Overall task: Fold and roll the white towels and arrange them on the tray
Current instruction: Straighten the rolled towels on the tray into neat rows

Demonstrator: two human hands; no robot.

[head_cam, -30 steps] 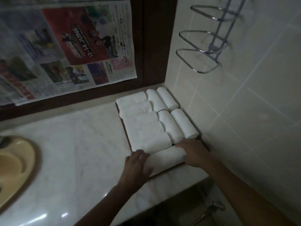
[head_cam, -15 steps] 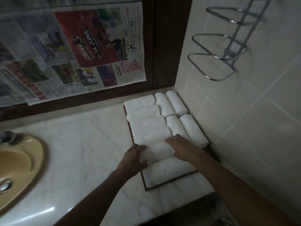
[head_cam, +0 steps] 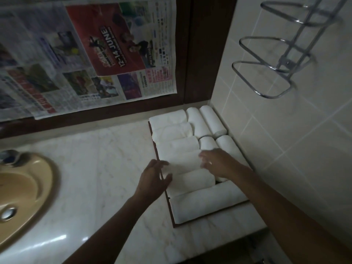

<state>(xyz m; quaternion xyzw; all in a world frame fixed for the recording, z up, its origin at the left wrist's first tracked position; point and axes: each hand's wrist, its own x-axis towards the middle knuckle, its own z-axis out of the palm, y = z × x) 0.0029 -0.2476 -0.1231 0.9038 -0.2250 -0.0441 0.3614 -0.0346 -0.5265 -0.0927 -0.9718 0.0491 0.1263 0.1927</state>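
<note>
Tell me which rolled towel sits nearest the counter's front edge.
The long roll at the tray's near end; it alone spans the tray's full width.

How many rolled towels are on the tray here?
10. Six crosswise rolls down the left side of the tray; four lengthwise rolls beside the wall, the right hand partly covering the nearer two.

The single view comes from the person's head and faces forward and steeply down at the counter (head_cam: pixel 106 168), close over it. The left hand (head_cam: pixel 152 180) and right hand (head_cam: pixel 219 162) sit mid-frame at the tray (head_cam: pixel 170 208); the sink (head_cam: pixel 51 178) lies off left of them, the tiled wall (head_cam: pixel 285 149) right.
</note>
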